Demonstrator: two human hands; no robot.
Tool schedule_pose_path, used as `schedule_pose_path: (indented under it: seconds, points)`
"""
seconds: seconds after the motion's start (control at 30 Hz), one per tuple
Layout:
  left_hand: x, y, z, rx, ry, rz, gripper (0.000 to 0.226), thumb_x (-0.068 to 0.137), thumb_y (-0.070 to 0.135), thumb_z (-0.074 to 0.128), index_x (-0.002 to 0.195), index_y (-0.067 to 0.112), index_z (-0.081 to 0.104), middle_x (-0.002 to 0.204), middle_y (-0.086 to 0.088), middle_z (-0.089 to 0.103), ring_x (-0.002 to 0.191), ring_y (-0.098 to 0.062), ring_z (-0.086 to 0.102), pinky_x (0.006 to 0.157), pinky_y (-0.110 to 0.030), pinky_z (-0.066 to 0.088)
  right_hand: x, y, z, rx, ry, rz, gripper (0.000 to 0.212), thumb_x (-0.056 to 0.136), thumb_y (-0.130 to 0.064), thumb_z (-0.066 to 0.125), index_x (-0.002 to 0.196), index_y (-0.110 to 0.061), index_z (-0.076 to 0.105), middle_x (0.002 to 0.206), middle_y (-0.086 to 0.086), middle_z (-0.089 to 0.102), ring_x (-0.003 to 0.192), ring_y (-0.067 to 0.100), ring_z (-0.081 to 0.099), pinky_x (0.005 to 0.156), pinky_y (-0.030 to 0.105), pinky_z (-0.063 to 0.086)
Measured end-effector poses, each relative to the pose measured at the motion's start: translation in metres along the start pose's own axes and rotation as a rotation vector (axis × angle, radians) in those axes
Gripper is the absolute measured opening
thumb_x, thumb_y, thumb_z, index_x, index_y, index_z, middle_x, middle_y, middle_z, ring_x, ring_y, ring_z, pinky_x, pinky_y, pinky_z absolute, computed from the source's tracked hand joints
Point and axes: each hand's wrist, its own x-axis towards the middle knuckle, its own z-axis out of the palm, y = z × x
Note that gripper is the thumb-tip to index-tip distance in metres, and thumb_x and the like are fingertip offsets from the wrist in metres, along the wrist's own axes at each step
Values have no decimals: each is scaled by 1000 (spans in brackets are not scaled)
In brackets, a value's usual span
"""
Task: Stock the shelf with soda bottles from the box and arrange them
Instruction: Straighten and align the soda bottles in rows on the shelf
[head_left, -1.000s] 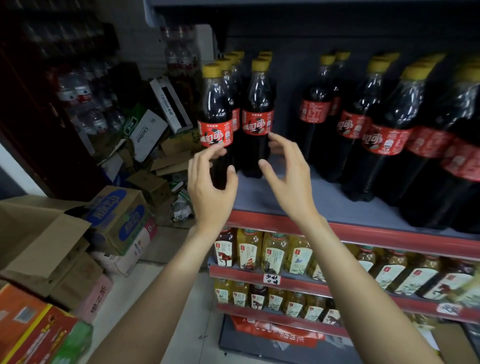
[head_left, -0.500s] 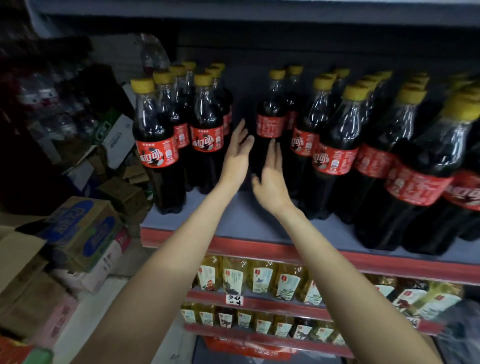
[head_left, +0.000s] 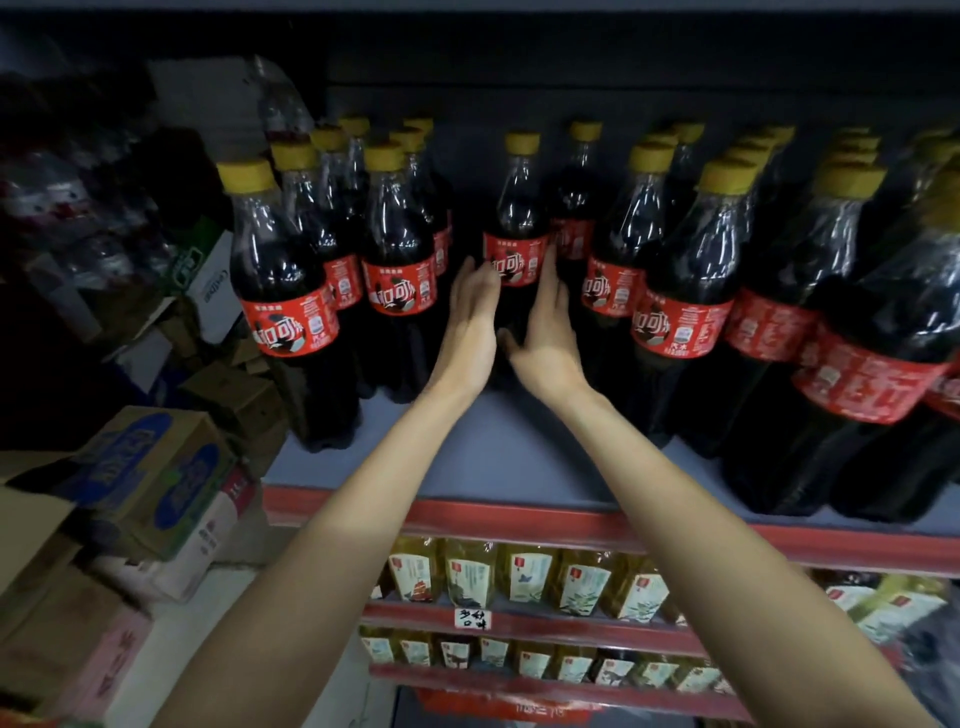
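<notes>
Both hands reach deep into the grey shelf (head_left: 498, 467) and flank 1 cola bottle (head_left: 515, 228) with a yellow cap and red label, standing upright at 12 o'clock in the view, set back in the gap between 2 groups of the same bottles. The left hand (head_left: 470, 317) lies against the bottle's left side with straight fingers, their tips on the edge of the label. The right hand (head_left: 545, 332) lies against its right side, fingers straight along the label and thumb spread toward the left hand. The hands stand a bottle's width apart, flat on the bottle and not curled round it.

At 10 o'clock from the hands a cluster of cola bottles (head_left: 400, 260) stands in 2 rows running back, with the front bottle (head_left: 283, 291) nearest the shelf's left end. At 2 to 3 o'clock more rows of cola bottles (head_left: 691, 291) run along the shelf to the frame's right edge.

Below the shelf's red front edge (head_left: 519, 519), at 6 o'clock, yellow-liquid bottles (head_left: 524, 577) fill a lower shelf, with a handwritten price tag (head_left: 472, 618) on its rail. At 8 o'clock, on the floor, lies a cardboard box with blue print (head_left: 150, 478) among other cartons.
</notes>
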Motion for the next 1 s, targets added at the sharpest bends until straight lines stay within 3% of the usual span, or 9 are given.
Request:
schedule_pose_path:
  seconds: [0.1,0.2,0.27,0.33,0.43,0.57,0.73,0.9,1.0]
  points:
    - [-13,9,-2,125,-27,39,50,101,38,33,148,18,29,154,3,29,141,-9,26,116,-28,21,8,-1,6,29,23,16,101,85,-12,68,153,-18,-7,158,10,16,139,27,33,108,35,35]
    - [-41,15,-9,357,27,267,54,96,16,51,146,16,31,145,-1,44,135,-12,39,110,-26,32,12,-3,11,-104,75,60,95,89,-19,63,153,-23,-8,157,8,22,134,30,40,104,46,39]
    - [-55,14,-19,614,187,519,52,88,7,55,139,14,43,134,-2,53,125,-16,46,105,-30,39,12,-5,13,-160,91,37,98,88,-16,63,152,-24,-11,150,11,31,125,36,48,98,47,41]
    - [-59,10,-28,835,386,684,54,82,2,58,134,12,48,132,-8,53,122,-22,42,104,-32,39,14,-8,15,-196,107,-8,104,86,-13,66,150,-29,-15,142,14,39,112,40,57,89,48,47]
    - [-52,1,-37,960,499,649,67,77,-5,59,140,10,41,144,-18,36,132,-29,29,102,-41,45,21,-11,22,-255,130,-44,107,87,-12,66,148,-35,-18,135,18,44,98,39,63,80,50,52]
    - [-43,-12,-45,1009,473,559,78,78,-10,57,147,6,25,151,-22,22,135,-33,24,89,-41,54,35,-12,34,-279,154,-77,102,89,-11,62,149,-33,-17,128,20,46,92,35,64,69,39,47]
    - [-37,-20,-54,1059,455,570,82,77,-13,58,148,6,23,151,-18,21,135,-33,26,92,-40,52,51,-10,44,-260,170,-67,102,91,-8,58,146,-41,-21,131,20,44,97,37,63,78,48,53]
    - [-37,-20,-56,1066,447,584,80,77,-12,58,148,6,25,151,-18,21,135,-32,25,94,-40,51,60,-9,50,-289,182,-51,97,93,-9,54,146,-39,-21,130,20,45,94,37,63,77,48,54]
    - [-40,-17,-57,1053,437,582,79,76,-7,59,147,6,27,150,-20,23,135,-32,25,100,-41,46,56,-12,47,-258,118,-45,95,93,-9,54,148,-36,-18,138,21,38,107,38,58,84,47,50]
